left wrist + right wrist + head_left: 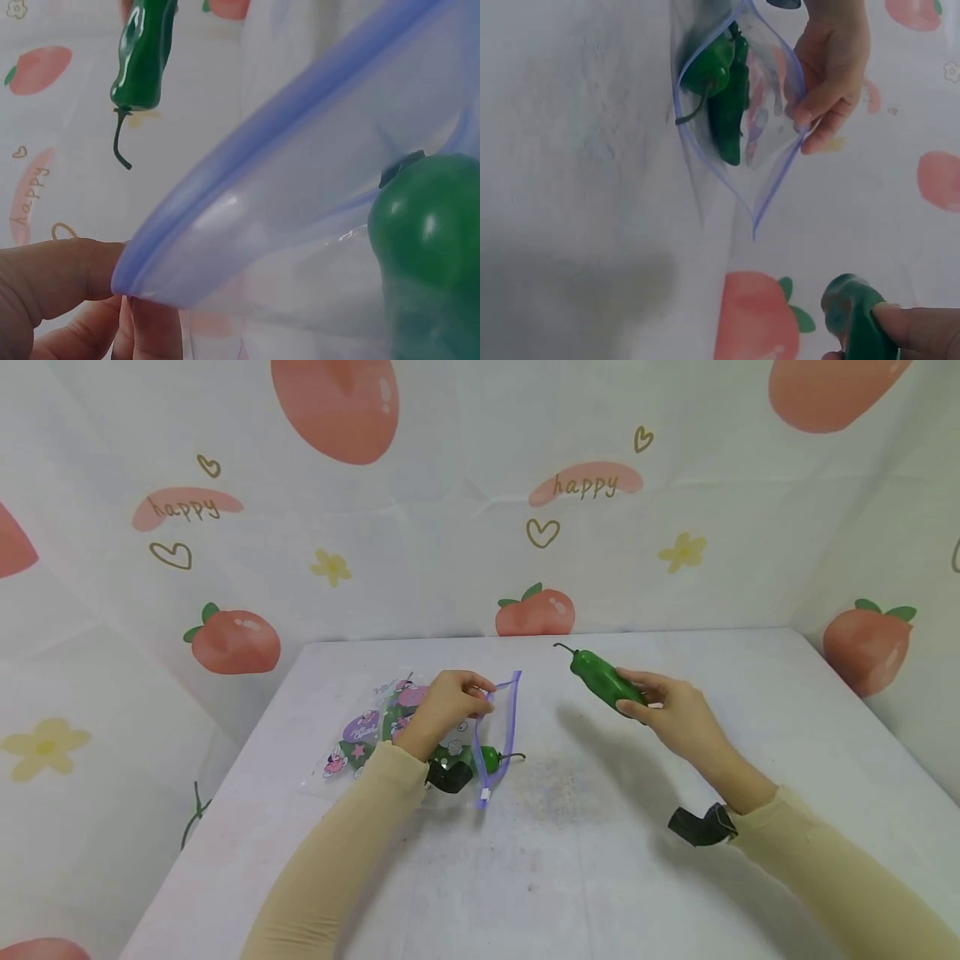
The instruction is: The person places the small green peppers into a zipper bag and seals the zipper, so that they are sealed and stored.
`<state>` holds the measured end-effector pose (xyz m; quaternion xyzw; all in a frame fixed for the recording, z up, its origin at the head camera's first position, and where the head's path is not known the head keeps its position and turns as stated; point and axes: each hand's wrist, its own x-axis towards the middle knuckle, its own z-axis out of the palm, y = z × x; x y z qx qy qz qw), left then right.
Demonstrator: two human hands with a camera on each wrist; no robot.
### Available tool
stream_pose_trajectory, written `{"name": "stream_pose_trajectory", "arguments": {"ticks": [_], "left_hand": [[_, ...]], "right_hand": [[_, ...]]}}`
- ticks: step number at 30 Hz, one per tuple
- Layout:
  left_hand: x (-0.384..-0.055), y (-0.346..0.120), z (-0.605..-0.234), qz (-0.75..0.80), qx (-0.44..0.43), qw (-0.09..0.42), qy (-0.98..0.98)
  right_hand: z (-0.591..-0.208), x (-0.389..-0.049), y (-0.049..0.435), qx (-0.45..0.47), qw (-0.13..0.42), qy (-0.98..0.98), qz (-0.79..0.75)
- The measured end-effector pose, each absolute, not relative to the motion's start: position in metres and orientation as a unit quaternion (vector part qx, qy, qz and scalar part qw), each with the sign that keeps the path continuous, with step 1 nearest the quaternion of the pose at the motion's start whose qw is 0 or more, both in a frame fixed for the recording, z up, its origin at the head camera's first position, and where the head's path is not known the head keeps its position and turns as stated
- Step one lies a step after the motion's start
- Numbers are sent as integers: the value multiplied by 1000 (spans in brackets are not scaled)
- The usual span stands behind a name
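Note:
My left hand (pixel 455 703) pinches the purple-edged mouth of a clear zip bag (pixel 300 97) between thumb and fingers, so the mouth gapes. Inside the bag, green peppers (pixel 727 112) show through the plastic, one with its stem poking out past the zip. The bag lies on the table's left half and has cartoon prints on it. To its right, above the table, my right hand (pixel 671 710) grips a long green pepper (pixel 600 678) by its lower end, with the curled stem pointing toward the upper left.
A white table (pixel 525 877) with faint smudges spreads below both hands. Behind it hangs a white cloth backdrop (pixel 442 552) printed with peaches, hearts and flowers. A thin green stem (pixel 197 814) shows beyond the table's left edge. Dark straps (pixel 702 827) circle both wrists.

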<state>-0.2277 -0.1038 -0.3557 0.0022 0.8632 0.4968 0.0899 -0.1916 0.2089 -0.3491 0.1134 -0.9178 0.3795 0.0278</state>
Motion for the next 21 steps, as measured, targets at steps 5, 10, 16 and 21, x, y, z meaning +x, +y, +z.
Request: {"name": "stream_pose_trajectory", "arguments": {"ticks": [5,10,16,21], "left_hand": [[-227,-104,-356,492,9,84,867],[-227,-104,-356,493,8,85,866],[-227,-103,-356,494,3,90,865],[-227,-103,-356,488,-2,91,868]], "right_hand": [[-350,-186,207,124,27,-914,385],[-352,-180,205,137,30,-911,389],[-352,-172,201,153,23,-903,401],[-353,-166,198,164,25,-899,406]]}}
